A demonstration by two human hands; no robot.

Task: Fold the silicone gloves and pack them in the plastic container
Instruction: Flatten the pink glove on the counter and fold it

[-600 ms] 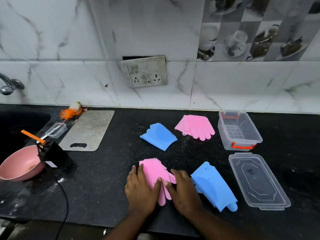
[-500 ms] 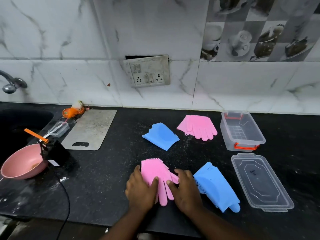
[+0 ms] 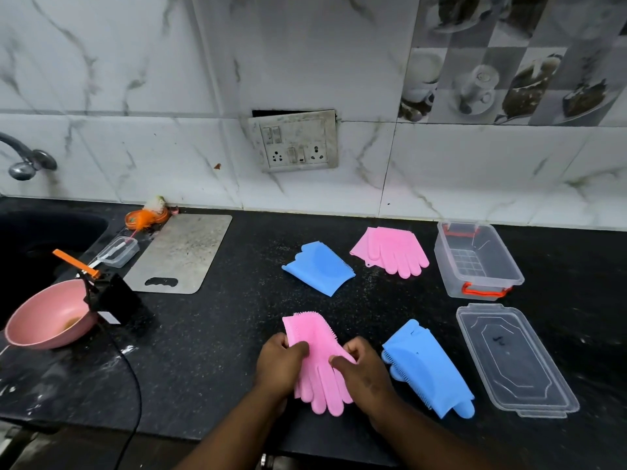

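A pink silicone glove lies on the black counter near the front edge, bristled cuff away from me, fingers toward me. My left hand pinches its left edge and my right hand pinches its right edge. A blue glove lies just right of my right hand. Further back lie a folded blue glove and another pink glove. The clear plastic container with orange handles stands open at the back right, holding nothing. Its clear lid lies in front of it.
A steel cutting board lies at the back left. A pink bowl, a black device with a cable, and a small clear box sit near the sink. A tap juts from the wall.
My hands went from pressing flat on the pink glove to pinching its two side edges. The glove's finger end now shows between my wrists.
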